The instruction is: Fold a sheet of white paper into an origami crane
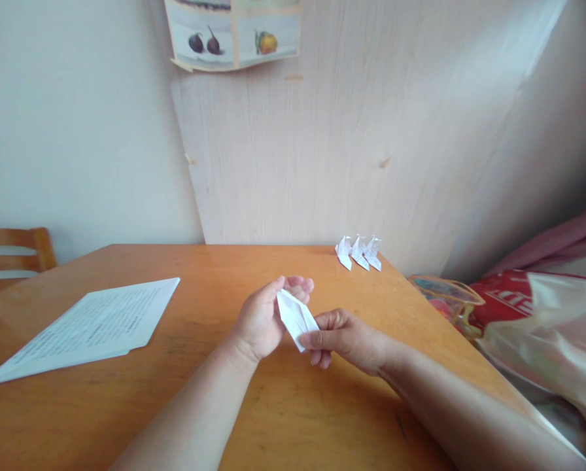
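Observation:
A small folded piece of white paper [295, 317], long and pointed in shape, is held in front of me above the table. My right hand [344, 340] pinches its lower right end, the thumb on top and the fingers behind. At its upper left edge, my left hand [266, 317] cups the paper, with the thumb beside the tip and the fingers curled behind it. The left fingers are partly hidden by the paper. Beyond my hands, three folded paper birds [358, 253] stand in a row near the far right corner of the table.
The wooden table [199, 405] reaches back to the wall. A stack of printed sheets [97, 324] lies at the left. Behind it is a wooden chair [40, 252]. Bags [543, 314] and an orange-rimmed clear item [445, 294] sit past the right edge. Pictures [234, 36] hang above.

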`<state>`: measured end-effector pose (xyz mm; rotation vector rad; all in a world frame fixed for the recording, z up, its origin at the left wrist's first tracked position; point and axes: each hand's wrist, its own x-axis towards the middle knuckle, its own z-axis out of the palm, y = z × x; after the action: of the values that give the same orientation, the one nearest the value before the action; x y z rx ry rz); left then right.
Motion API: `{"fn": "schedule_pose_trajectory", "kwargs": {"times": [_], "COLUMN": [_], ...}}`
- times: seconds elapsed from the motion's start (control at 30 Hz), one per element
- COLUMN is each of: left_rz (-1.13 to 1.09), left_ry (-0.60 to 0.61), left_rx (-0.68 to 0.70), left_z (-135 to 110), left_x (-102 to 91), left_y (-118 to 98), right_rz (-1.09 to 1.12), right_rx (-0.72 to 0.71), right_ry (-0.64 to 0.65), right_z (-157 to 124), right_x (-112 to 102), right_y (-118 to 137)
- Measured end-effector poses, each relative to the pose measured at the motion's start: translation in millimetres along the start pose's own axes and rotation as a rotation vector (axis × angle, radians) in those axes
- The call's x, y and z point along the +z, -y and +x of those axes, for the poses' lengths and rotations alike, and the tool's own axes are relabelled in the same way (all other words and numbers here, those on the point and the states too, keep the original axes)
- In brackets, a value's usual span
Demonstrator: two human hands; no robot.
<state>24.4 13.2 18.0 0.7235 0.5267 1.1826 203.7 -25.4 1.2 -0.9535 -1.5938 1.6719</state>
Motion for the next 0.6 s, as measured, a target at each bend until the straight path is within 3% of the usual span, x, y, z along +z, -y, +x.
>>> {"fn": "schedule_pose_trajectory", "kwargs": {"times": [0.13, 0.23, 0.37, 0.47, 0.6], "left_rz": [-0.038, 0.067, 0.387, 0.564, 0.653], "left_ry": [-0.203, -0.267, -0.05, 0.092, 0.105], "left_rx": [0.162, 0.108, -0.007, 0.002, 0.084], "left_z": [9, 11, 4, -4, -7], "left_x": [-12.9, -19.2, -13.5, -4.6, 0.5], "left_y": [-15, -10, 8, 17, 20], "right_rz": [0.015, 0.077, 0.111, 0.089, 0.072], "right_rx": [-0.019, -0.092, -0.176, -0.215, -0.221], "right_ry": [-0.026, -0.135, -0.269, -0.326, -0.319], "right_z": [3, 8, 12, 12, 15], "right_x": [-6, -12, -19, -20, -20], "right_y": [-5, -7, -5, -3, -6]}}
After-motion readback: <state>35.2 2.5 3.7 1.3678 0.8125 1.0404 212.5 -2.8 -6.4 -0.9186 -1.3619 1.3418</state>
